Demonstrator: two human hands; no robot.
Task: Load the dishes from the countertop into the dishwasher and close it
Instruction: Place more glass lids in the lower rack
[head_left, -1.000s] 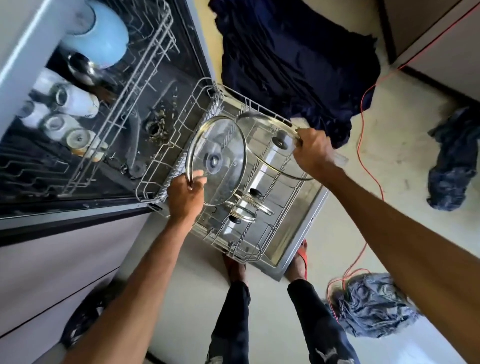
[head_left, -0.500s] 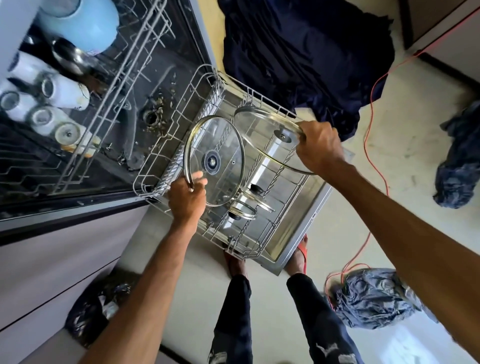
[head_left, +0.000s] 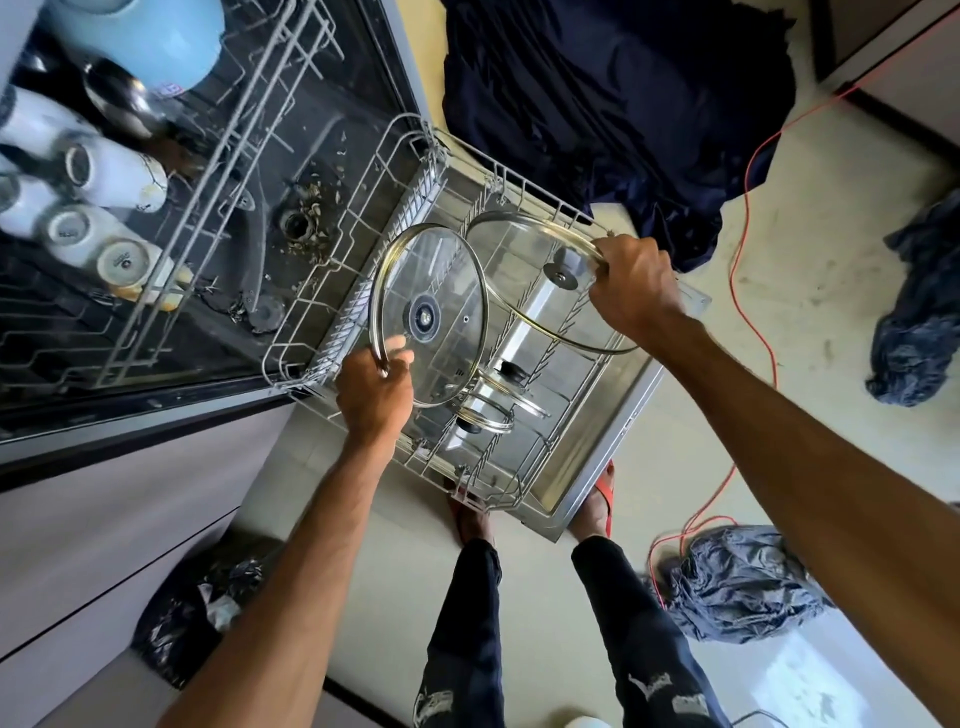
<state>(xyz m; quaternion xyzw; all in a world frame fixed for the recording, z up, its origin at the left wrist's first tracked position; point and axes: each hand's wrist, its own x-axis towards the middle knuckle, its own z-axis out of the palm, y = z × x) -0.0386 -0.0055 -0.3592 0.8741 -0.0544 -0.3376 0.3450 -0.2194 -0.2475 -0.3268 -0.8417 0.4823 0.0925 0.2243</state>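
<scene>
The dishwasher stands open with its lower wire rack (head_left: 550, 462) pulled out over the door (head_left: 613, 431). My left hand (head_left: 374, 395) grips the rim of a round glass lid (head_left: 431, 312) held upright in the rack's left part. My right hand (head_left: 634, 286) grips the rim of a larger glass lid (head_left: 524, 270) tilted over the rack's far side. Two small lids (head_left: 493, 400) with black knobs stand in the rack between them. The upper rack (head_left: 171, 218) holds white cups (head_left: 109, 171) and a light blue bowl (head_left: 156, 41).
A dark blue cloth (head_left: 613, 104) lies on the floor beyond the door. An orange cable (head_left: 748, 291) runs along the floor on the right, past crumpled blue cloths (head_left: 737, 582). A black bag (head_left: 197, 613) sits by the cabinet fronts. My feet (head_left: 472, 519) are under the door's edge.
Both hands have kept hold of their lids. The left lid stands more upright in the rack, and the right lid has shifted slightly; the camera moved a little.
</scene>
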